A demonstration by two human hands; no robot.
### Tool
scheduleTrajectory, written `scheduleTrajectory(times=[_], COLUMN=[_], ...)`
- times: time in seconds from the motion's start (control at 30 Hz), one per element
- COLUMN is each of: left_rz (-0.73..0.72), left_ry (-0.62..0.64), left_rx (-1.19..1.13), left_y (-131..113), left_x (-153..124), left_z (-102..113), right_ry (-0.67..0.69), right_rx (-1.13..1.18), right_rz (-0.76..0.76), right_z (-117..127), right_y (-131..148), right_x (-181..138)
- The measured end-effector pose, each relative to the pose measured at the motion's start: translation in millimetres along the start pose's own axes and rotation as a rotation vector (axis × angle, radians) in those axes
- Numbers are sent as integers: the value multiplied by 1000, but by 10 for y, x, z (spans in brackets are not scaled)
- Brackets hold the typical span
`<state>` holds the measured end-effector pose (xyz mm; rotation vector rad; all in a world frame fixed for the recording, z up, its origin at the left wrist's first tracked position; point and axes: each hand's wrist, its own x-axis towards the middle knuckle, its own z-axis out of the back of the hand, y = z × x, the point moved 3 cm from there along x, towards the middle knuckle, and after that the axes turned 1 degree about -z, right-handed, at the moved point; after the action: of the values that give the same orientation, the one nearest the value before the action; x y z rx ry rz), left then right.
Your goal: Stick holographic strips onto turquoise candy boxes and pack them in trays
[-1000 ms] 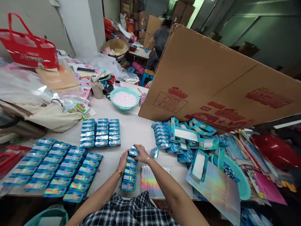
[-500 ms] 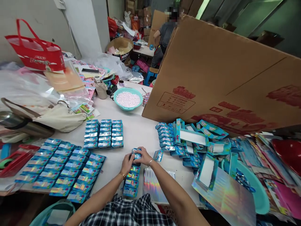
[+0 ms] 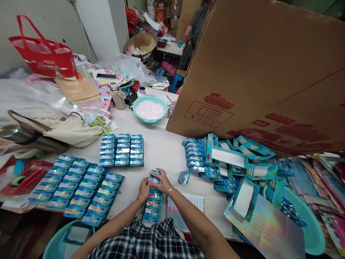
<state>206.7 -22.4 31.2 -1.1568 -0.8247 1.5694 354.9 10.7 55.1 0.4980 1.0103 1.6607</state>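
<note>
A column of small shiny blue boxes runs away from me on the white table, in front of my body. My left hand presses its bent fingers against the left side of the column, near its far end. Over the far boxes curves my right hand, gripping them from the top and right; its fingers cover part of them. One loose blue box lies tilted just right of that hand. A holographic silver sheet is partly under my right forearm.
Neat rows of blue boxes fill the left, with another block behind. Open display boxes pile up at right, before a big carton. Farther back stand a turquoise bowl of pale pellets and a flask. A person is beyond.
The view has tilted down and shifted slightly left. Both hands stay at the far end of the column with nearly the same grip; the boxes around look unmoved.
</note>
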Motion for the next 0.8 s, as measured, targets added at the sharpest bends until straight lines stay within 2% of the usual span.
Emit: scheduleTrajectory(times=[0.23, 0.37, 0.5, 0.6, 0.7, 0.8], left_rz=[49, 69, 32, 64, 110, 148], left_ry=[33, 18, 26, 50, -4, -35], left_rx=[-103, -150, -113, -56, -39, -88], left_y=[-71, -88, -19, 48, 68, 29], left_x=[-136, -157, -162, -173, -175, -154], left_z=[-89, -124, -151, -176, -194, -236], right_ry=[-224, -260, -256, -237, -248, -296], right_rx=[305, 379, 387, 324, 174, 158], right_rz=[-66, -90, -72, -45, -52, -68], right_z=[-141, -149, -161, -171, -162, -129], right_y=[-69, -147, -191, -227, -262, -277], right_x=[20, 28, -8, -61, -85, -69])
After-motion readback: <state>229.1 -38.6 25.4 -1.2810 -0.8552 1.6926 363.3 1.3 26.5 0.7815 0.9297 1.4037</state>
